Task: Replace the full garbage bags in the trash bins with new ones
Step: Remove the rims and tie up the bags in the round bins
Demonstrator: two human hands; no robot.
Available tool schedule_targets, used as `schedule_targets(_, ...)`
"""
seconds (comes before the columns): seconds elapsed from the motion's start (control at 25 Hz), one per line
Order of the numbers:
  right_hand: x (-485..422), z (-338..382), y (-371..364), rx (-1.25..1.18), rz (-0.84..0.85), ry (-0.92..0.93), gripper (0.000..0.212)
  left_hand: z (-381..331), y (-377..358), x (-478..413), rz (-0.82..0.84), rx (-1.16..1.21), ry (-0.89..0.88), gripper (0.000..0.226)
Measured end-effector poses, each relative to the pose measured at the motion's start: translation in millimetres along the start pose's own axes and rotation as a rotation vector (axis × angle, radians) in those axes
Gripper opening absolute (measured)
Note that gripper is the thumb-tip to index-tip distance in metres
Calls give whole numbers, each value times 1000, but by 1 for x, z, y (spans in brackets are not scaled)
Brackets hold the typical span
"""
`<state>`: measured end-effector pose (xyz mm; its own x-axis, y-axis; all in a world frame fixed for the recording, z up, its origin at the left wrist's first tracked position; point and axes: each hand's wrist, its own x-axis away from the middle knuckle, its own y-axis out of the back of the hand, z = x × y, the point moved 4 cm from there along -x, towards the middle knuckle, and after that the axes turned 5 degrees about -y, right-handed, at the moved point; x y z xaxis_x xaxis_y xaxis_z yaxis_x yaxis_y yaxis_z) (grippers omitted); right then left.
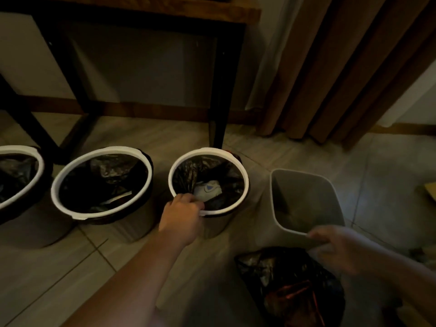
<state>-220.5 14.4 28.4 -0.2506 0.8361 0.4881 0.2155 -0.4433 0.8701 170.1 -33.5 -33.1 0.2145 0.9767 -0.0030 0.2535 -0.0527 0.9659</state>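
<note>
Three round bins with white rim rings stand in a row on the floor, each lined with a black bag. My left hand [182, 212] grips the near rim of the right round bin [243, 175], whose black bag [186, 172] holds white packaging. A grey square bin [306, 180] stands to its right with no bag in it. My right hand [339, 246], blurred, is at that bin's near edge; whether it grips anything is unclear. A full black garbage bag [290, 286] lies on the floor below my right hand.
The middle round bin [70, 168] and the left round bin [40, 161] stand under a dark-legged wooden table [219, 90]. Brown curtains [330, 79] hang at the back right. A cardboard piece [428, 191] lies at the right edge.
</note>
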Motion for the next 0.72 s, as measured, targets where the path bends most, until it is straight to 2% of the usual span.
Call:
schedule_targets(0.04,-1,8,24,-3,-6,-5,22,4,-1,4,5,17,17,32)
schedule_targets(0.12,-12,21,70,-230,-52,-119,28,6,1,8,16,22,10,32)
schedule_targets(0.16,-18,33,89,-260,-41,-128,28,6,2,8,19,6,-10,30)
schedule_targets(0.32,-76,110,123,-172,41,74,26,6,10,-2,19,-55,-119,21)
schedule_targets(0.4,-109,150,118,-170,43,206,37,7,21,-7,-6,-39,-175,18)
schedule_targets(0.48,-134,171,112,-126,39,255,49,5,35,-9,-38,-23,-211,19)
schedule_targets(0.56,-151,179,114,-65,23,286,28,3,48,-12,-88,16,-244,21)
schedule_targets(0.64,-160,174,127,-43,-20,327,6,1,62,-16,-223,127,-237,22)
schedule_targets(0.72,-161,166,154,-47,-70,411,7,6,71,-15,-462,244,-134,38)
